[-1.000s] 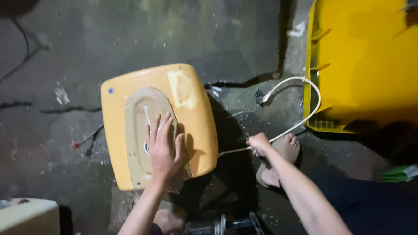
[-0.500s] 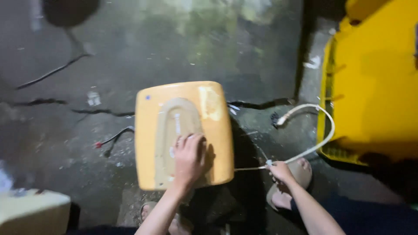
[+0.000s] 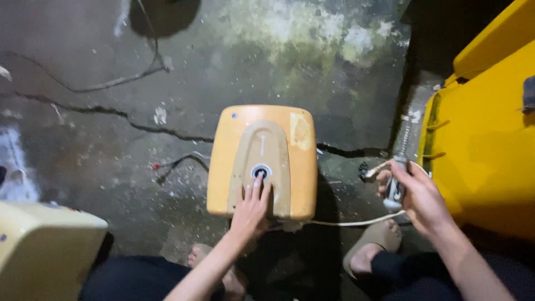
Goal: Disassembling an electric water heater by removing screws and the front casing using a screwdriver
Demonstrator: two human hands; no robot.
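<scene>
The yellowed, rounded-rectangular plastic casing (image 3: 262,161) lay flat on the cracked grey concrete floor (image 3: 111,72), roughly at its middle, between a large yellow plastic bin (image 3: 485,145) at the right edge and a pale cream casing (image 3: 39,251) in the near left corner; the left hand (image 3: 251,209) rested open on the casing's near end, fingers spread flat, fingertips just below the round dark-centred fitting (image 3: 261,171) in its raised beige panel; the right hand (image 3: 418,198) was closed around a small grey metal tool (image 3: 394,187), held upright clear of the floor beside the bin; a white cord (image 3: 356,223) ran from under the casing toward that hand. By the look of it, the step in hand was steadying the casing with the tool ready; the next move would call for bringing the tool's tip squarely onto the fitting while the left hand kept the casing from sliding.
</scene>
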